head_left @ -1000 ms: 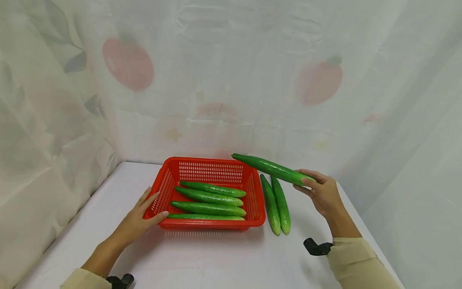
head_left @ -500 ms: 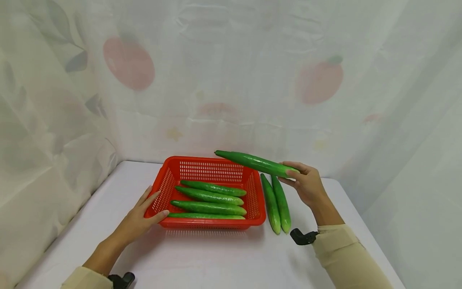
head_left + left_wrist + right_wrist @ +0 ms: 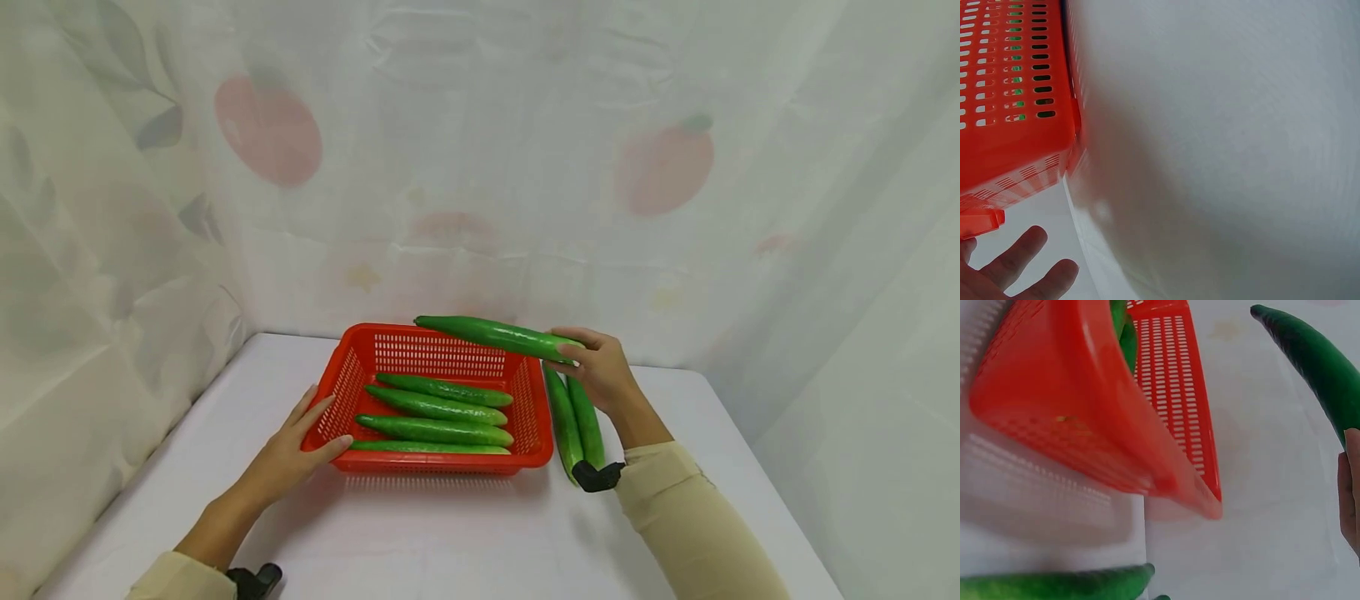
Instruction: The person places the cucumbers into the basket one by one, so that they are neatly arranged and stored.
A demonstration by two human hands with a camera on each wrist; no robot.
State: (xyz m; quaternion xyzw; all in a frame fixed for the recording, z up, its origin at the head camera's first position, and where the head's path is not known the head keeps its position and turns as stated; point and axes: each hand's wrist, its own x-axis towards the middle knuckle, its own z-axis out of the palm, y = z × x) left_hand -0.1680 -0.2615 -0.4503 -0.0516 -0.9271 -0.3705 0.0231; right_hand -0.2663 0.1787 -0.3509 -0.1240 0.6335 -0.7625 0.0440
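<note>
With four cucumbers (image 3: 435, 432) in the basket (image 3: 450, 459) touching the spread left grip (image 3: 288, 458), the right grip (image 3: 600, 367) holds another (image 3: 495, 335), two (image 3: 567, 429) remaining below it.

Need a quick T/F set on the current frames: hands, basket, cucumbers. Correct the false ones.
1. The right hand holds a cucumber by its paler end. True.
2. Four cucumbers lie inside the basket. True.
3. The left hand holds a cucumber too. False: it is at the basket's left side, with no cucumber in it.
4. The two loose cucumbers lie left of the basket. False: they lie on the table to its right.
5. The held cucumber lies flat on the basket floor. False: it is held up in the air.
6. The basket is red with slotted walls. True.
</note>
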